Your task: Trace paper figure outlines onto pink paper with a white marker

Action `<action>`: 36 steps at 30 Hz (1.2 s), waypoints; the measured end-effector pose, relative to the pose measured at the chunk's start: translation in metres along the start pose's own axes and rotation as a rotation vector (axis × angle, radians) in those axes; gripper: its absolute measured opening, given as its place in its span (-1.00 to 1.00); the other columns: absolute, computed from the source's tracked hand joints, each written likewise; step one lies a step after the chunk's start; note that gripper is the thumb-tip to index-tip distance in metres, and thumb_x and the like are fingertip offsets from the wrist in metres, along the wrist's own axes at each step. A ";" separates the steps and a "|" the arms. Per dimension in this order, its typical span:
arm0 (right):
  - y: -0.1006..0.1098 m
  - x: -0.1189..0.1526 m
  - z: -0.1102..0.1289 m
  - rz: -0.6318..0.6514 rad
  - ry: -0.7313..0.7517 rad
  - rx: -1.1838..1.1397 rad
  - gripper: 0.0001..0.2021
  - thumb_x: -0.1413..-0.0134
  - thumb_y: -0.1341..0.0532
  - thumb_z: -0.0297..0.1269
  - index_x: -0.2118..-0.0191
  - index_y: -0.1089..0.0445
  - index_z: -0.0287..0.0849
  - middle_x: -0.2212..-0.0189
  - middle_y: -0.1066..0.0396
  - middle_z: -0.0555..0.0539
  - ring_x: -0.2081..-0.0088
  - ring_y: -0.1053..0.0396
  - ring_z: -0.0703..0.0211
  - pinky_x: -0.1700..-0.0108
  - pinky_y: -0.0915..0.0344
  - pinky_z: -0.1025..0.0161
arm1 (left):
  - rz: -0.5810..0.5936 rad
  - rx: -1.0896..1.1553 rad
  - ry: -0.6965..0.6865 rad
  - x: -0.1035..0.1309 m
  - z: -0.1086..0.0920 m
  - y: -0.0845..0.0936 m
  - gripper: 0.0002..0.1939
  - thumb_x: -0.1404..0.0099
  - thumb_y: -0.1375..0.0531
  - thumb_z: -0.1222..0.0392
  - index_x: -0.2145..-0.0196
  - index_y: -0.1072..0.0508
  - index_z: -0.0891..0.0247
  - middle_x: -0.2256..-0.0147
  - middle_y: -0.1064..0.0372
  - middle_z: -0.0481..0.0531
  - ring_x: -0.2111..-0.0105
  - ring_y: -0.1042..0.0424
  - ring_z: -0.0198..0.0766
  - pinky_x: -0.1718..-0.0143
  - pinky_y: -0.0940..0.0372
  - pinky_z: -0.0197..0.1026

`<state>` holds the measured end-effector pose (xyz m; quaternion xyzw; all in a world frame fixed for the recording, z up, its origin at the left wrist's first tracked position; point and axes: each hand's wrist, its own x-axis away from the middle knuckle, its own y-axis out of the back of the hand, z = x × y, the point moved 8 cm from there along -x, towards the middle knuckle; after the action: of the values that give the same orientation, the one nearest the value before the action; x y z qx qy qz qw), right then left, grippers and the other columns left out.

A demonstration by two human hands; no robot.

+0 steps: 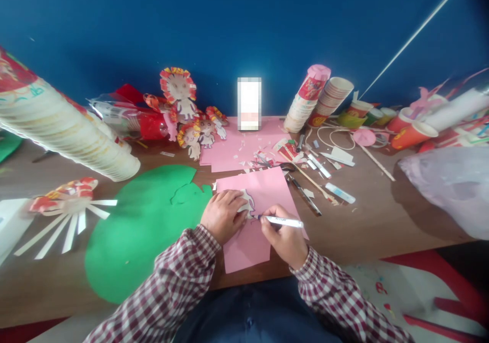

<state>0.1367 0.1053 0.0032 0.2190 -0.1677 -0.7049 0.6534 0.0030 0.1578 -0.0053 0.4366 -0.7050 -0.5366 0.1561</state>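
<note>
- Just right of centre in the lower half of the frame, a white marker (284,221) lies aslant over a pink sheet (248,254), its dark tip end toward the left, its blunt end toward the right.
- Its long axis runs nearly level across the frame, dipping slightly toward the right.
- The tip end is close beside a white paper cutout (248,200) on the sheet; a thin dark line shows along the cutout's edge.
- The right hand (281,236) has its thumb and fingers closed on the marker near the tip end.
- The left hand (225,213) lies palm down at the centre, its fingers stretched out side by side and resting on the cutout and the pink sheet, not curled round anything.
- Left of the sheet, a large green paper shape (130,236) spreads over the desk (344,231).
- Part of the cutout is hidden beneath the left hand, so its whole outline cannot be made out.
- Whether the marker's tip touches the paper is hard to tell; the lettering on its barrel is too small to read.
- At the left edge, a tilted stack of cups (69,129) is cut off; a plastic bag (451,190) is cut off at the right.
</note>
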 end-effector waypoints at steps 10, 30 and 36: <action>0.004 -0.001 0.003 -0.027 0.000 0.001 -0.90 -0.10 -0.13 -0.31 0.41 -0.25 -0.18 0.64 -0.24 0.10 0.64 -0.20 0.37 0.58 -0.14 0.43 | 0.000 -0.003 -0.003 0.000 -0.001 0.001 -0.81 -0.23 -0.11 0.16 0.18 -0.40 0.15 0.08 -0.33 0.03 0.06 -0.27 -0.13 0.06 -0.19 -0.05; 0.000 0.000 0.001 0.006 0.003 -0.005 -0.91 -0.09 -0.12 -0.31 0.40 -0.26 -0.17 0.62 -0.28 0.08 0.62 -0.23 0.33 0.55 -0.16 0.40 | -0.014 -0.015 -0.009 -0.001 -0.002 0.001 -0.80 -0.21 -0.13 0.18 0.19 -0.41 0.16 0.09 -0.34 0.05 0.07 -0.28 -0.12 0.07 -0.21 -0.05; -0.001 0.000 0.000 0.023 -0.006 0.009 -0.90 -0.09 -0.13 -0.30 0.41 -0.26 -0.18 0.64 -0.25 0.09 0.63 -0.20 0.35 0.57 -0.13 0.41 | -0.006 -0.007 -0.006 -0.001 -0.002 0.001 -0.80 -0.21 -0.12 0.18 0.18 -0.41 0.16 0.09 -0.34 0.05 0.06 -0.28 -0.13 0.05 -0.20 -0.05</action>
<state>0.1359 0.1056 0.0023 0.2178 -0.1753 -0.6973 0.6600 0.0041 0.1574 -0.0031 0.4365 -0.7025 -0.5406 0.1540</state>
